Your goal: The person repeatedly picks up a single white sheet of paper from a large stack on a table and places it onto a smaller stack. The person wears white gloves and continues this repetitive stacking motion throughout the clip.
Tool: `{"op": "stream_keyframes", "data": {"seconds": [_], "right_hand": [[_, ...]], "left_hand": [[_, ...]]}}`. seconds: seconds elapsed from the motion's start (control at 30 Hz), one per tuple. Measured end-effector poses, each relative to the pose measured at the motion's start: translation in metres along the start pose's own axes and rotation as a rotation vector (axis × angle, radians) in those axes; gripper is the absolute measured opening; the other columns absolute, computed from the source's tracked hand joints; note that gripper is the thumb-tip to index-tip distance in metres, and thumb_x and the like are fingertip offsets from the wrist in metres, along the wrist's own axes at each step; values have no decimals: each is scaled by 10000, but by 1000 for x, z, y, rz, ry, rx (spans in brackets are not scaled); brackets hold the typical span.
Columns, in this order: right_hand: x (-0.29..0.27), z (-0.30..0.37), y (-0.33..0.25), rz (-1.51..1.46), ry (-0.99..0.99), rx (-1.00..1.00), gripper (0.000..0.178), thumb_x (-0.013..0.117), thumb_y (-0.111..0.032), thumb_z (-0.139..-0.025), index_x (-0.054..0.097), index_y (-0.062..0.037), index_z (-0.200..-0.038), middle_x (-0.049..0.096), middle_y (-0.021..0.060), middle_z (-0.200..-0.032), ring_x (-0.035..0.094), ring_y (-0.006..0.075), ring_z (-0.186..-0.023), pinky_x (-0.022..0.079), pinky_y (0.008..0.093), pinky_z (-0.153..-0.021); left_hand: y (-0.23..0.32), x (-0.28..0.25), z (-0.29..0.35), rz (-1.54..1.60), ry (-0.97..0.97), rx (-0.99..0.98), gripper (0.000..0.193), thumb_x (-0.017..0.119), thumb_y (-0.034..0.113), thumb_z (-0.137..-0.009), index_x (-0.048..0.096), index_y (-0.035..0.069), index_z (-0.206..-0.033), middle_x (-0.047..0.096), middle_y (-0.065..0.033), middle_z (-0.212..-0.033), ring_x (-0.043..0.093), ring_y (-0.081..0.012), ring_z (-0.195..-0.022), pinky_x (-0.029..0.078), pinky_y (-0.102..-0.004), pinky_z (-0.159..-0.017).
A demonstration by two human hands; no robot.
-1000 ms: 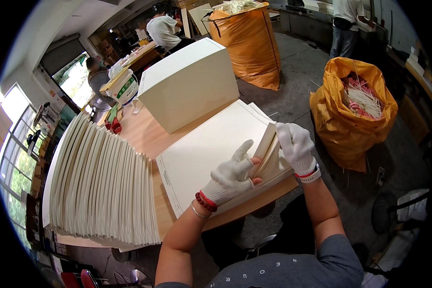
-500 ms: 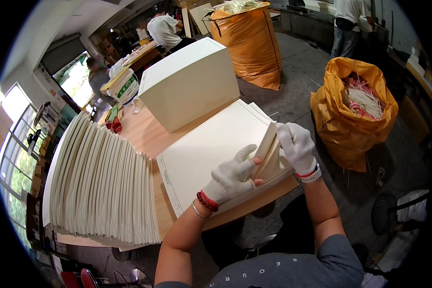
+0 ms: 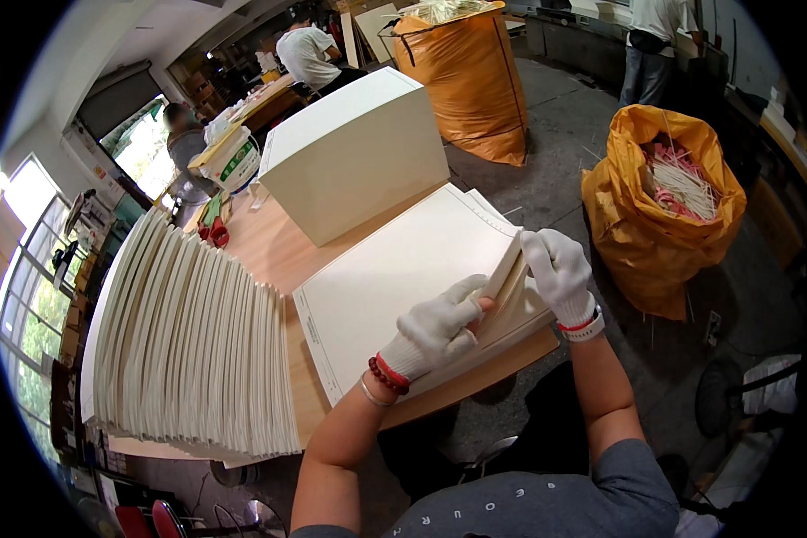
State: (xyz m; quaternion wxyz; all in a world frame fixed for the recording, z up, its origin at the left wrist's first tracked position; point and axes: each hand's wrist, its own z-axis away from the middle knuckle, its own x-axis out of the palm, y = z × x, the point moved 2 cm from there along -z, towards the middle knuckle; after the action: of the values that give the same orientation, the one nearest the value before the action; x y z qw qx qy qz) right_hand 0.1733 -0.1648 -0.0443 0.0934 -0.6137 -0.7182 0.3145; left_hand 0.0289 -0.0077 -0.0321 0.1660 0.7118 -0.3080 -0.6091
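Observation:
A stack of large white paper sheets [image 3: 394,269] lies on the wooden table in front of me, its right near corner bent up. My left hand [image 3: 438,325], in a white glove with bare fingertips, is closed on the near edge of the lifted sheets. Curled at the raised right corner, my right hand [image 3: 560,273], also gloved, pinches the sheets' edge. Lower sheets show in the gap under the lifted ones, between my hands. The right fingertips are partly hidden by the paper.
Fanned white folded sheets [image 3: 188,350] stand on the left of the wooden table [image 3: 282,242]. A tall white paper stack [image 3: 359,152] is behind. Orange sacks [image 3: 646,242] stand on the floor to the right. A white bucket [image 3: 230,163] and co-workers are farther back.
The lifted sheets' corner has shifted slightly up and right with my right hand. My left fingers have slid a little along the edge and show less of their tips.

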Motion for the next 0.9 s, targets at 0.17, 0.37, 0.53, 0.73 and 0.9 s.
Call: {"op": "stream_keyframes", "data": {"seconds": [0.17, 0.37, 0.53, 0.73, 0.9], "right_hand": [[3, 4, 6, -76, -13, 135, 153, 562, -84, -955, 634, 16, -864, 501, 89, -604, 522, 225, -526, 404, 349, -496], [-2, 7, -1, 244, 49, -257, 67, 610, -6, -870, 628, 17, -930, 556, 91, -686, 537, 229, -544, 441, 363, -508], [-24, 12, 42, 313, 78, -348, 95, 618, -72, -896, 624, -1, -958, 630, 108, -841, 599, 256, -613, 484, 336, -524], [-4, 3, 85, -966, -574, 1111, 572, 507, -542, -975, 628, -1, -1114, 680, 73, -971, 625, 141, -759, 516, 302, -718], [0, -3, 83, -535, -770, 718, 323, 609, -189, -923, 610, 46, -1145, 672, 75, -1035, 614, 134, -926, 482, 275, -842]], "left_hand": [[-3, 8, 4, 65, 135, 4, 391, 734, -2, -752, 663, 24, -1136, 446, -250, -1451, 639, -315, -1097, 505, -307, -924], [-8, 8, 5, 104, 125, 7, 405, 756, 22, -765, 667, 60, -1158, 361, -259, -1509, 583, -338, -1198, 476, -331, -986], [-3, 8, 9, -170, 182, 121, 517, 717, 16, -754, 638, 122, -1254, 527, -225, -1387, 657, -323, -1065, 545, -326, -871], [0, 25, 9, -351, 265, 394, 639, 742, 127, -800, 488, 62, -1383, 653, -136, -1078, 661, -319, -912, 551, -357, -773], [-7, 5, 28, -232, 75, 156, 543, 703, 223, -865, 522, 49, -1346, 612, -182, -1177, 602, -345, -1071, 489, -382, -937]]}}
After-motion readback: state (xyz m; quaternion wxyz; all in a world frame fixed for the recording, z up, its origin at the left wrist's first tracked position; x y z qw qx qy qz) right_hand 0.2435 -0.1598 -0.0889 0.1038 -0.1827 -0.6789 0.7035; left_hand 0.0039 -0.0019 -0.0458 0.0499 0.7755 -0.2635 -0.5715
